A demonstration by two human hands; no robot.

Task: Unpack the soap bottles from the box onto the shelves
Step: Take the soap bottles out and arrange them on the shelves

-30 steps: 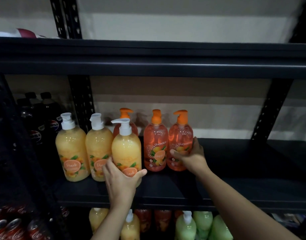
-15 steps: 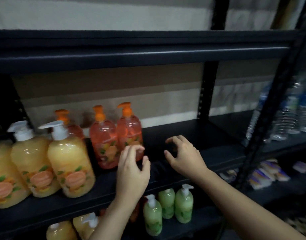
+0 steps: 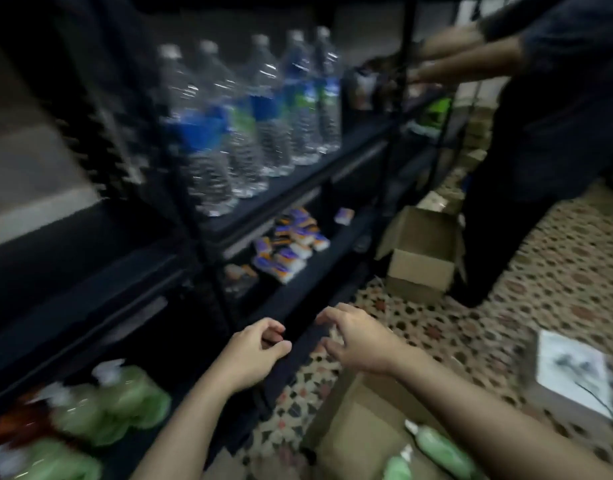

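Neither hand holds anything: the left hand [image 3: 253, 355] and the right hand [image 3: 360, 341] hover side by side, apart from each other, fingers loosely curled around nothing, in front of a low edge of the black shelving [image 3: 298, 184]. Nearest of all, under the right forearm, one open cardboard box [image 3: 360, 420] sits on the patterned floor [image 3: 506, 306], and two green soap bottles [image 3: 436, 448] with white pumps show inside it, lying tilted. To the left, on the bottom shelf, more shelved green bottles [image 3: 125, 403] stand bunched together; motion blur smears them, so at least three show but the exact count cannot be told, and a reddish shape just left of them is too blurred to name. On the floor to the right lies one flat white item [image 3: 572, 372]. Further back, on the shelf above the hands, a cluster of small purple, orange and white packets [image 3: 291, 247] lies too smeared to count, with one single packet [image 3: 344, 215] apart behind it. On the next shelf up, five clear water bottles [image 3: 274, 109] with blue and green labels stand in one row, upright and close together. Beyond the shelving's foot a second cardboard box [image 3: 419, 261] stands open, and beside it another person [image 3: 558, 133] in dark clothes reaches both arms toward the shelves
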